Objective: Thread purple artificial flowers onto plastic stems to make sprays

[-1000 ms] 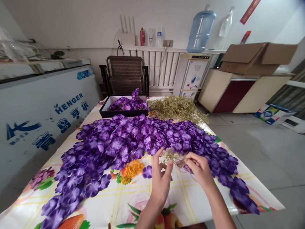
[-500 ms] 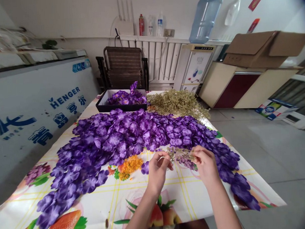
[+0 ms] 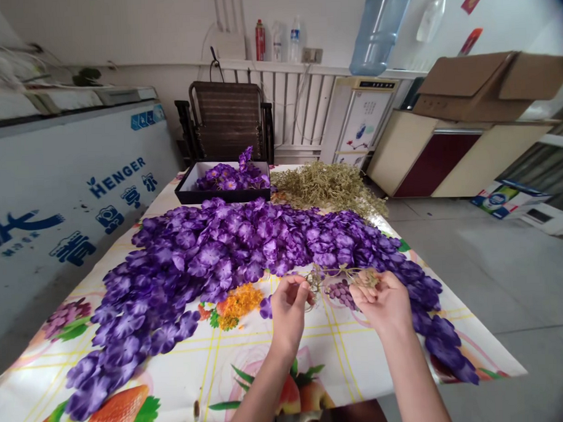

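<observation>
My left hand (image 3: 288, 309) is closed in a pinch on a thin, branched green-brown artificial flower stem (image 3: 330, 271), above the front middle of the table. The stem stretches across to my right hand (image 3: 385, 301), which is turned palm up. Its fingers curl loosely under the stem's tips, holding that end. Just beyond both hands spreads a large heap of purple fabric petals (image 3: 245, 237). To the left of my left hand lies a small pile of orange-yellow flower centres (image 3: 241, 303), with a single purple petal (image 3: 265, 307) beside it.
At the back of the table are a black box (image 3: 184, 196) holding finished-looking purple flowers (image 3: 229, 177) and a tangled bundle of stems (image 3: 327, 185). A white freezer (image 3: 77, 181) stands left, a folding chair (image 3: 227, 117) behind. Floor shows on the right, near a cabinet (image 3: 437, 162).
My right hand has rolled palm up and opened somewhat, moving slightly right, with the stem's tips now spread over its fingers. My left hand keeps its pinch almost in place.
</observation>
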The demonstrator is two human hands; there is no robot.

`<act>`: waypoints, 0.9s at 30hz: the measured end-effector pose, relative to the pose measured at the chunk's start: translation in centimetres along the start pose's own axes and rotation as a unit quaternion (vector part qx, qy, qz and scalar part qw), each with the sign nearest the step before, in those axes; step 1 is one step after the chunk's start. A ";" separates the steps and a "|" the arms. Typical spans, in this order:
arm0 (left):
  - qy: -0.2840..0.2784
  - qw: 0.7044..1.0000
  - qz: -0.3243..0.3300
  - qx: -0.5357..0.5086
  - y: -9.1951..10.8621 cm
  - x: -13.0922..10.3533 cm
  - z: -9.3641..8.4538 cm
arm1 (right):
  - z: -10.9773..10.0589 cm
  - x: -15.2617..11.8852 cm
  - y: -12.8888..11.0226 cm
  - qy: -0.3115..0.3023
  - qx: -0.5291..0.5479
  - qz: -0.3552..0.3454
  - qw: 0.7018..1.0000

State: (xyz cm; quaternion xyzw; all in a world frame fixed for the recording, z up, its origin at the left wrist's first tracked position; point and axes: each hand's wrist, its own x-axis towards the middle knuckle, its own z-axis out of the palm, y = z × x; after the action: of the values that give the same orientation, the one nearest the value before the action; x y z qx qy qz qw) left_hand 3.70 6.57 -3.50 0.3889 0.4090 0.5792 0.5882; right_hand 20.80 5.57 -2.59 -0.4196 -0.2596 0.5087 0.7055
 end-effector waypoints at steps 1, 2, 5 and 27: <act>0.005 1.000 0.005 0.000 0.0 0.0 0.0 | 0.0 0.0 0.0 0.001 -0.001 0.002 1.000; 0.009 1.000 0.010 0.001 0.1 -0.1 0.0 | 0.0 0.1 0.1 0.003 -0.003 0.001 1.000; 0.023 0.999 0.025 0.001 0.2 -0.2 0.0 | 0.1 0.1 0.2 0.008 -0.015 -0.011 1.000; -0.146 0.970 0.089 0.172 -0.2 0.1 -0.9 | 2.8 -3.2 -2.7 0.006 -0.258 -0.262 0.930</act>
State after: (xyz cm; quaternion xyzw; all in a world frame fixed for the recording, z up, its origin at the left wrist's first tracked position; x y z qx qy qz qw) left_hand 2.96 6.67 -4.06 0.5996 0.3758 0.4873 0.5116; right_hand 18.77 3.12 1.38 -0.5074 -0.4781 0.2186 0.6828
